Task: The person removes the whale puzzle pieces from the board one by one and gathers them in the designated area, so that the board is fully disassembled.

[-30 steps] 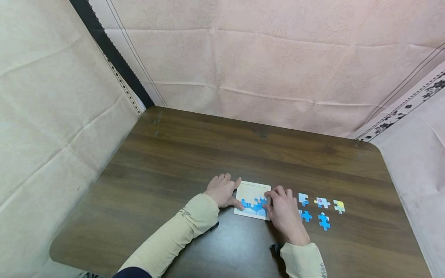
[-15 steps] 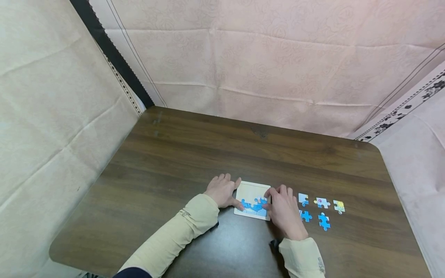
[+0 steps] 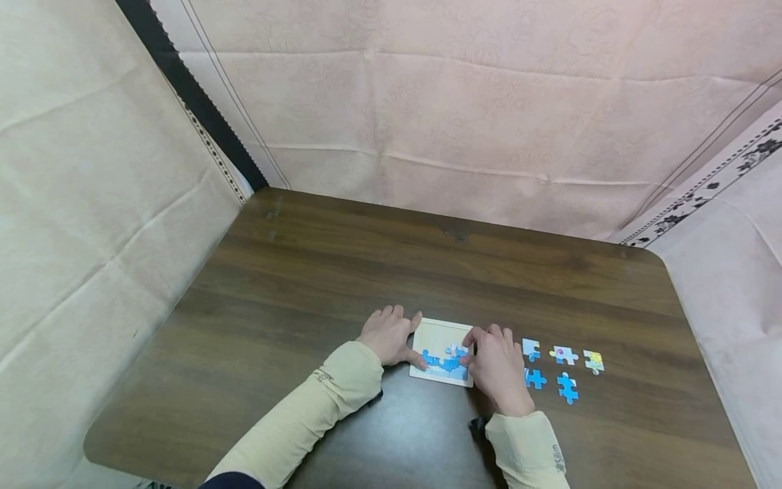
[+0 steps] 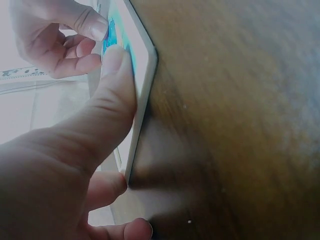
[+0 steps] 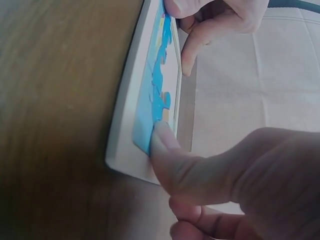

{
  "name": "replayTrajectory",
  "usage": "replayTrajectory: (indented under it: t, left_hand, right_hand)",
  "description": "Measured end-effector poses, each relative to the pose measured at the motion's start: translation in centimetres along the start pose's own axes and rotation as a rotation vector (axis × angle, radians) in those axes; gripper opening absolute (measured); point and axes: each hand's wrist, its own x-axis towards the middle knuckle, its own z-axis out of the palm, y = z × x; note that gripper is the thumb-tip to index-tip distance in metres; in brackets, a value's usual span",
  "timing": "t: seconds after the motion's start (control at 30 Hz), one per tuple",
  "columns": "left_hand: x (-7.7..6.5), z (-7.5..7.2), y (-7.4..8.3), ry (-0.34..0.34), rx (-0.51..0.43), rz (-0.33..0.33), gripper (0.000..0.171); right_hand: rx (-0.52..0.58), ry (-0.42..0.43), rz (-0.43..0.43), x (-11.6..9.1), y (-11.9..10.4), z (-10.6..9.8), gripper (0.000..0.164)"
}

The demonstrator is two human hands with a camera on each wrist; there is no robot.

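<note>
Thumb and forefinger spread wide, your left hand (image 3: 387, 338) braces the left side of a pale puzzle tray (image 3: 441, 334) on a wooden table (image 3: 342, 265). Your right hand (image 3: 497, 370) rests its thumb on blue pieces (image 3: 449, 365) at the tray's right; whether it pinches one cannot be told. Farther right lie five loose pieces (image 3: 563, 355), three far, two near.

A hand could pass over the far stretch of the table (image 3: 342, 244) or, from the near side, between the sleeves (image 3: 299, 414). The left hand (image 3: 391, 336) and right hand (image 3: 499, 370) blocked the tray (image 3: 441, 330) at either side; loose puzzle pieces (image 3: 564, 354) obstructed the right.
</note>
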Motion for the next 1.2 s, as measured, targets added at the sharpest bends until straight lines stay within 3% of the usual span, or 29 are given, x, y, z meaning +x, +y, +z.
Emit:
replayTrajectory:
  t: [0.53,1.2]
  left_hand:
    - [0.0,0.0,0.0,0.007,0.001,-0.007,0.1]
    - [0.0,0.0,0.0,-0.002,0.015,0.003,0.101]
  right_hand:
    - [0.071,0.038,0.03,-0.1,0.0,0.1,0.022]
    - [0.159,0.1,0.005,-1.0,0.6,0.6,0.017]
